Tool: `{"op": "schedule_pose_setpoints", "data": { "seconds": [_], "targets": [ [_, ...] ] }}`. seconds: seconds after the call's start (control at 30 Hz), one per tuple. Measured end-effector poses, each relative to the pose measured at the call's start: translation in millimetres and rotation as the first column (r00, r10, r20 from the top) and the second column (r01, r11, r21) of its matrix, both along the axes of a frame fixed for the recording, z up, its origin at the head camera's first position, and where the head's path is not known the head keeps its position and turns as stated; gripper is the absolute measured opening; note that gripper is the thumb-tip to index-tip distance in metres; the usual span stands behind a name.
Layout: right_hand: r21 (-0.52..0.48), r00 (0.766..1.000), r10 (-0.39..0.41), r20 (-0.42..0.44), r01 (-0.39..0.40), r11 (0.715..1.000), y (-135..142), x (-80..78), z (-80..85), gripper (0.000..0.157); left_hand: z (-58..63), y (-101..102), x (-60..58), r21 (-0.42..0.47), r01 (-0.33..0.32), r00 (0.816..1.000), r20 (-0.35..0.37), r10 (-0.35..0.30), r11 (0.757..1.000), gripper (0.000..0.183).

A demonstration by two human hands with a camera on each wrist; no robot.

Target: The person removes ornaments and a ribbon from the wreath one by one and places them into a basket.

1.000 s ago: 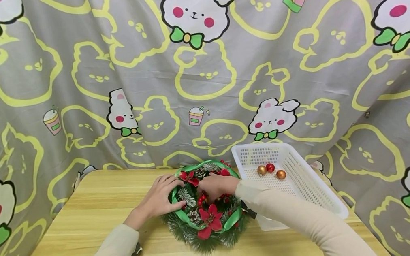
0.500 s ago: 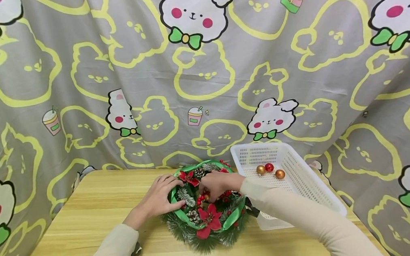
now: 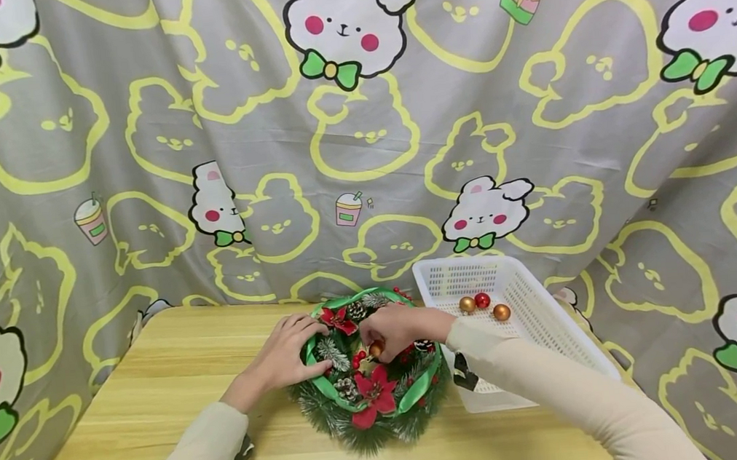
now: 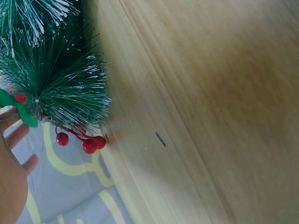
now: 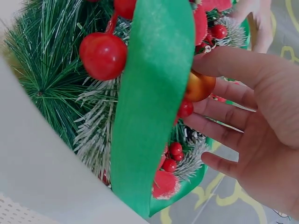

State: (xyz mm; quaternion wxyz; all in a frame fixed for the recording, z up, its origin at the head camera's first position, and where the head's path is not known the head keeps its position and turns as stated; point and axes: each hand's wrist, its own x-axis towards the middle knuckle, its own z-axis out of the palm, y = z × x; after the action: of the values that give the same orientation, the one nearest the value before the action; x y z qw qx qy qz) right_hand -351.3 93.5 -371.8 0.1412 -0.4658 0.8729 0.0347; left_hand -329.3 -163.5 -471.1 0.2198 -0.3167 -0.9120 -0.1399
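A Christmas wreath [image 3: 367, 435] of frosted pine lies on the table, with a green ribbon [image 3: 419, 393], red poinsettias [image 3: 375, 394], pine cones and red berries. My left hand [image 3: 290, 350] rests on its left rim, fingers spread; the left wrist view shows those fingers [image 4: 17, 135] fairly straight beside the pine tufts. Over the middle of the wreath, my right hand [image 3: 395, 330] pinches a copper-gold bauble [image 3: 376, 348]. In the right wrist view the bauble [image 5: 201, 87] sits between thumb and fingers, partly hidden by the ribbon [image 5: 149, 93].
At the right stands a white perforated plastic basket [image 3: 567, 315] holding two gold baubles [image 3: 501, 312] and a red bauble [image 3: 482, 300]. The right forearm [image 3: 553, 382] crosses its near side. A grey curtain [image 3: 254, 123] with cartoon rabbits hangs behind the wooden table [image 3: 158, 387].
My right hand and wrist have shifted slightly right over the wreath, and the bauble at its fingertips shows more clearly. The left hand stays on the rim.
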Motion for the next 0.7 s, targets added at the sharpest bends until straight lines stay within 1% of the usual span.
{"op": "schedule_pose_setpoints", "data": {
  "seconds": [0.13,0.27,0.4,0.57,0.7],
  "targets": [
    [-0.024,1.0,0.007,0.019,-0.006,1.0,3,2.6,4.9,0.021,0.1,0,-0.4,-0.008,-0.012,1.0,0.024,0.012,1.0,0.051],
    [-0.052,0.999,0.035,0.025,-0.034,0.998,3,5.0,9.1,0.019,1.4,0,-0.3,-0.013,-0.021,0.999,0.048,0.022,1.0,0.052],
    [-0.082,0.998,0.063,0.031,-0.06,0.995,2,7.5,13.0,0.019,2.3,0,0.3,-0.018,-0.024,0.998,0.052,0.024,1.0,0.052],
    [-0.1,0.996,0.089,0.015,-0.087,0.991,-1,11.5,16.2,0.018,2.4,0,0.7,-0.018,-0.022,0.998,0.052,0.023,1.0,0.052],
    [-0.103,0.995,0.1,-0.013,-0.101,0.99,-6,15.5,19.3,0.019,2.4,0,1.0,-0.016,-0.019,0.999,0.046,0.02,1.0,0.052]
  ]
}}
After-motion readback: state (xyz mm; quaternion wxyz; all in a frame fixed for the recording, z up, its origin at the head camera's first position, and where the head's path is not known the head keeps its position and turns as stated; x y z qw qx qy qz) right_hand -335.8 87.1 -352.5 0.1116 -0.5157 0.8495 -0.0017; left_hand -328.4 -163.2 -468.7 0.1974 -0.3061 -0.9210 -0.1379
